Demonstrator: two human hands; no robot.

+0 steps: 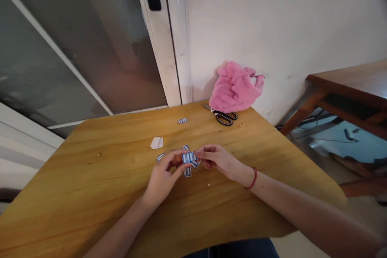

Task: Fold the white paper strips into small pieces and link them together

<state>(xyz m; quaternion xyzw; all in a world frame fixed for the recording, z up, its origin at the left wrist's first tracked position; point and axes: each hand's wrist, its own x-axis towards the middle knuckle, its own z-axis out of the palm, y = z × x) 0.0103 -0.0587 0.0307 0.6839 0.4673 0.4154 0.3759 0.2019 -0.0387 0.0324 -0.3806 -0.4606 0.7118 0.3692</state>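
Observation:
Between my two hands is a small sheet of blue-bordered labels point(189, 157), held just above the table. My left hand point(165, 172) pinches its left end between thumb and fingers. At the right end, my right hand point(215, 159) has its thumb and forefinger closed on the sheet. More blue-edged label pieces point(187, 172) lie on the wood below, partly covered by the held sheet and my fingers. A small label strip point(160, 156) rests just beyond my left fingers. Farther off lie a stack of white paper pieces point(157, 142) and another label piece point(182, 120).
Black-handled scissors point(224, 117) lie at the table's back, partly under a bunched pink cloth point(236, 88) against the wall. Small scraps point(242, 125) are scattered on the wooden table point(121, 193). A glazed door point(90, 48) borders the back left; another wooden table point(347, 84) stands at right.

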